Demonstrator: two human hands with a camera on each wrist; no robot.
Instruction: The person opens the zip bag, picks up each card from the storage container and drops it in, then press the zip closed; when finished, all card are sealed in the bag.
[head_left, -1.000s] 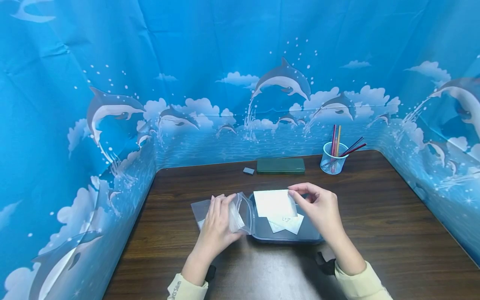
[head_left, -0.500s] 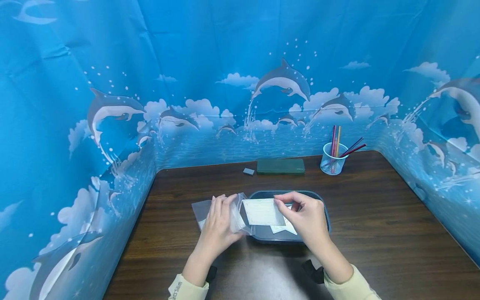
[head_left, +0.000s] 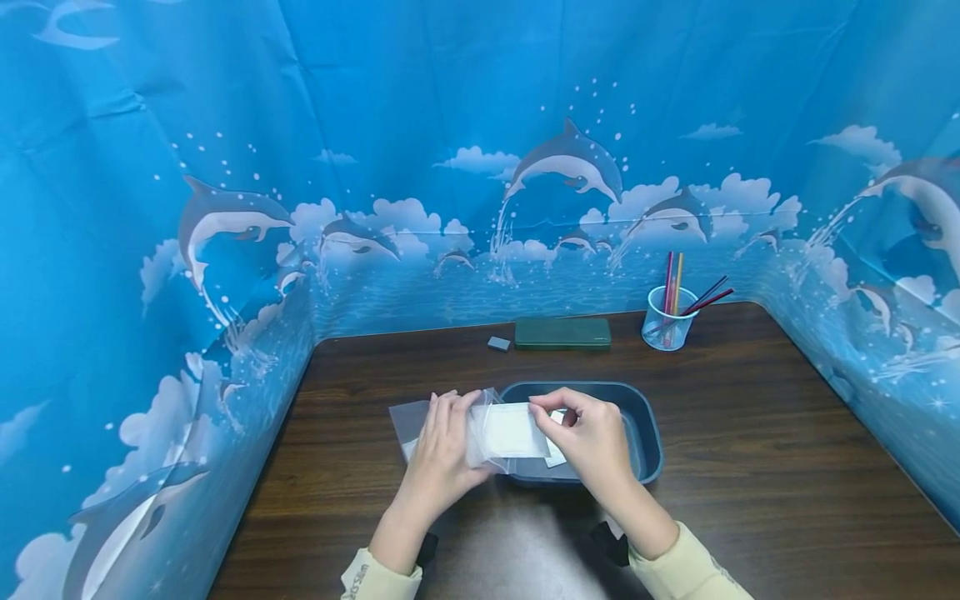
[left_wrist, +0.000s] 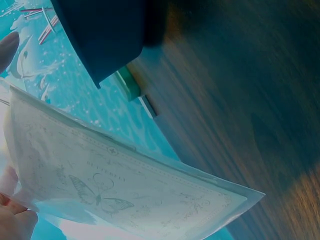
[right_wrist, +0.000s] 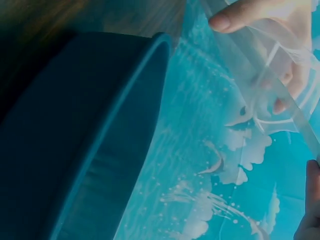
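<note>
My left hand (head_left: 441, 446) holds a clear plastic bag (head_left: 504, 465) over the left end of a dark tray (head_left: 654, 442). With thumb and fingertips my right hand (head_left: 588, 437) pinches the right edge of a white paper card (head_left: 516, 431). The card's left part lies in the bag's mouth; its right end sticks out. Printed paper with a butterfly (left_wrist: 100, 197) shows through the bag in the left wrist view. Below the card, white paper (head_left: 556, 454) lies in the tray, partly hidden by the right hand.
Behind the tray are a green case (head_left: 562, 334) and a small grey block (head_left: 498, 343). A light blue mesh cup (head_left: 667, 331) of coloured pencils stands at the back right. A dolphin-print curtain (head_left: 420, 283) surrounds the wooden table (head_left: 750, 467).
My right hand has moved left and slightly down, bringing the card from above the tray into the bag's mouth. My left hand has stayed nearly still, holding the bag.
</note>
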